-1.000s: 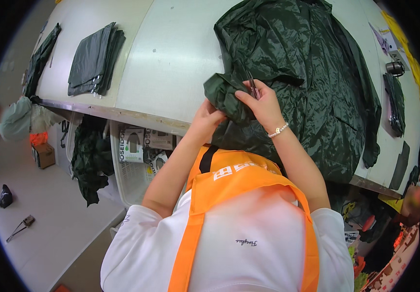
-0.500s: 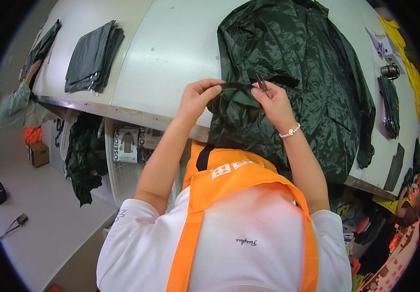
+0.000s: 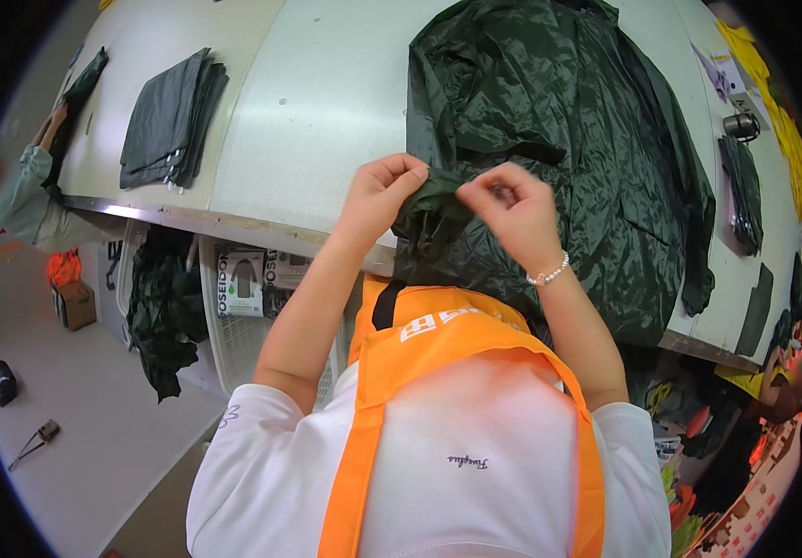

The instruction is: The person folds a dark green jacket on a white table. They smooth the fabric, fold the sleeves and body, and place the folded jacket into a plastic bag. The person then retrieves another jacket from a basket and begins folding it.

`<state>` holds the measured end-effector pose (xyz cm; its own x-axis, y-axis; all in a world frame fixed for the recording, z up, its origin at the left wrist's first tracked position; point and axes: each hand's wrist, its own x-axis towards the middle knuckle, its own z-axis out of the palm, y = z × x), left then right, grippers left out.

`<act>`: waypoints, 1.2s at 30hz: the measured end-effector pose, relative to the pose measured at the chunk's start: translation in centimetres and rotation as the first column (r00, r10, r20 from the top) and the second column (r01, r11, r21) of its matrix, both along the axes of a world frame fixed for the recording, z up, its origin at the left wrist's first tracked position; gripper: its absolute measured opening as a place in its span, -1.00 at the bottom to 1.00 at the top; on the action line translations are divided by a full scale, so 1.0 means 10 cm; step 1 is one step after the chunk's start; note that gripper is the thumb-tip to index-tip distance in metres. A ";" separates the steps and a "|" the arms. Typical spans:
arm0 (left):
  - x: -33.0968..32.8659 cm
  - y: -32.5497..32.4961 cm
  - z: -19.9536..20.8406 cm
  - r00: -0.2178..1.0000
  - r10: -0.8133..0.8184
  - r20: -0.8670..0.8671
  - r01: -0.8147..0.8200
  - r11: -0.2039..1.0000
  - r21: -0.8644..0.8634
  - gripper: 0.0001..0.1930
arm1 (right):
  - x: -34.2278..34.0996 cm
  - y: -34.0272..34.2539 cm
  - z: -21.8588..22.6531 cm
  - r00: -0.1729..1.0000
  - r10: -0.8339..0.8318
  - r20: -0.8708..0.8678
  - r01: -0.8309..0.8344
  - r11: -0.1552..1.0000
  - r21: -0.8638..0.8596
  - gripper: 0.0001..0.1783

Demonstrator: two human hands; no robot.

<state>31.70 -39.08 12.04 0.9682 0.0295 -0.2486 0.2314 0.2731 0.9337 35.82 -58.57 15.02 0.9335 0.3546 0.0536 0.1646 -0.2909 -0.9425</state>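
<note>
A dark green, shiny raincoat (image 3: 596, 177) lies spread on the table in front of me, reaching over its near edge. My left hand (image 3: 378, 195) pinches the bunched end of a piece of it, apparently a sleeve cuff (image 3: 431, 219), between thumb and fingers. At the cuff's right side my right hand (image 3: 520, 212) is closed, thumb and forefinger on the fabric edge. Small dark metal snips (image 3: 504, 194) are tucked in the right palm, blurred and mostly covered by the fingers. A beaded bracelet (image 3: 550, 271) circles my right wrist.
Folded dark green packs (image 3: 170, 121) lie stacked at the left; another pack (image 3: 741, 195) and a dark cup (image 3: 741, 126) are at the right. Below the table, a white basket (image 3: 224, 349) holds packages. A co-worker's sleeve (image 3: 24, 200) shows at far left.
My right hand has shifted slightly left and turned inward, closer to my left hand. The snips' points, earlier sticking up, are now hidden. The cuff is more bunched.
</note>
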 end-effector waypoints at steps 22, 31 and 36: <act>0.19 -0.46 0.22 0.883 -0.275 0.381 -0.200 0.514 0.834 -0.92 | -0.02 -0.29 -0.26 0.887 0.220 -0.405 -0.042 0.913 0.405 -0.81; 0.36 -0.84 -0.01 0.839 -0.416 0.352 -0.038 0.600 0.799 -0.91 | -0.34 -0.47 -0.11 0.948 0.023 -0.317 0.109 0.914 0.391 -0.80; 0.43 -0.86 -0.06 0.856 -0.340 0.390 -0.021 0.730 0.683 -0.93 | -0.35 -0.74 -0.15 0.920 -0.319 -0.229 0.374 0.889 0.263 -0.63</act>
